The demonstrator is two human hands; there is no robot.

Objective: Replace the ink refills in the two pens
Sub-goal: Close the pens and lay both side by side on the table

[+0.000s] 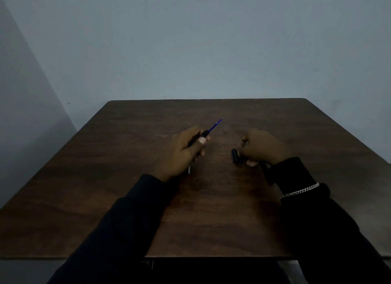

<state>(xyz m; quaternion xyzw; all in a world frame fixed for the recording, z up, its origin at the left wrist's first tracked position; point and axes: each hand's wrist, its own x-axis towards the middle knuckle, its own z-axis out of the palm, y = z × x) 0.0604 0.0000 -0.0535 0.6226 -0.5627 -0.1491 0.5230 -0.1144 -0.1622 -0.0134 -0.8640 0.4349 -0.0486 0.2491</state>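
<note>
The left hand [184, 151] hovers over the middle of the dark wooden worktop [118, 182]. Its fingers are curled round a black pen barrel [204, 133], with the thumb pressed on the barrel's side. A blue refill [216, 124] sticks out of the barrel's front end. It slants up and to the right, and its tip points toward the far edge of the worktop. A short pale end [189, 169] shows below the heel of this hand.

The right hand [262, 147] sits well apart to the right, at about the same height. Its fingers are bent in and pinch a short dark pen part [236, 156] that juts out to the left of the fingertips. In the dim light it is not clear exactly which part this is. A silver chain bracelet [301, 191] lies over the black sleeve [313, 220] of the right arm. A plain blue-grey wall [201, 40] rises behind the worktop.
</note>
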